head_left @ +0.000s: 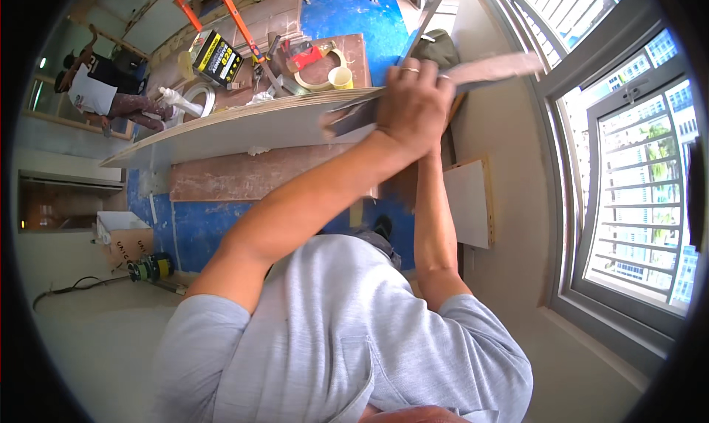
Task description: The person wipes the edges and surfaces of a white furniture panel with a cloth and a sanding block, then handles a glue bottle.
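My left hand (417, 102) is closed over a long flat strip (496, 69), grey at one end and pinkish brown at the other. Motion blur hides what kind of thing it is. It lies across the right end of a pale board (244, 131) whose layered plywood edge faces up; whether it touches the board I cannot tell. My left forearm crosses in front of my chest. The right forearm (436, 224) reaches up beneath the left wrist, and the right hand with its fingers is hidden behind the left one.
Beyond the board, a brown panel (356, 50) bears a tape roll (303, 79), a yellow cup (340, 78) and a red item (304, 57). Nearby are a black-and-yellow box (218, 59) and an orange ladder (238, 17). Another person (111, 98) is at far left. A barred window (642, 194) stands right.
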The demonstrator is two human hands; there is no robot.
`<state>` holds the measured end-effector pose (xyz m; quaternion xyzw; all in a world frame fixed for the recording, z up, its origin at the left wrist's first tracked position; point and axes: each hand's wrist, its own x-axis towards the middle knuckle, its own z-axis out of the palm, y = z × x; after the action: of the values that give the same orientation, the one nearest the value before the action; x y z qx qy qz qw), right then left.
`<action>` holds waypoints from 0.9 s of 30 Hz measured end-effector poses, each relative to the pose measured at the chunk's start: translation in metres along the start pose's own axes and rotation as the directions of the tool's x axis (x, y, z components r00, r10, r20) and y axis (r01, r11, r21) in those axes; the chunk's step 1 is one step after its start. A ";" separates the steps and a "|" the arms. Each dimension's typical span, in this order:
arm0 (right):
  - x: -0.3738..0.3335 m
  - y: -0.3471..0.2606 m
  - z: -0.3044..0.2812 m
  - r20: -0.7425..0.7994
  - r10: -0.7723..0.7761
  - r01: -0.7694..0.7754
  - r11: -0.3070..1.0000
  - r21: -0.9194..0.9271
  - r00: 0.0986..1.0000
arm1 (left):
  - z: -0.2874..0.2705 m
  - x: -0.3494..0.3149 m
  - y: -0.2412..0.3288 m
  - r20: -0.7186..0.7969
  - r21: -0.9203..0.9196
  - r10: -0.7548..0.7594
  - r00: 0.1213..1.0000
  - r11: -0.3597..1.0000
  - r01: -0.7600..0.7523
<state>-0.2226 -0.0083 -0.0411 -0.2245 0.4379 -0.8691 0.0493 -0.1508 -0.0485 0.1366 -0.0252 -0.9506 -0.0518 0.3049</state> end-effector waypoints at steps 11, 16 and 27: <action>0.001 -0.026 0.016 0.025 0.058 -0.056 0.995 -0.083 0.998 | -0.118 -0.108 -0.193 -0.012 0.137 -0.228 0.974 0.964 0.228; 0.003 -0.034 0.024 0.010 0.098 -0.097 0.990 -0.105 0.995 | -0.007 -0.014 -0.049 0.010 -0.012 0.002 1.000 1.000 -0.002; 0.002 -0.028 0.017 0.048 0.088 -0.086 0.995 -0.046 0.995 | -0.159 -0.184 -0.272 -0.037 0.297 -0.276 0.960 0.914 0.275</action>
<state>-0.2140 -0.0044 -0.0097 -0.2281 0.4649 -0.8504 0.0930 0.0686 -0.3399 0.1353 0.1552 -0.9424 0.0505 0.2921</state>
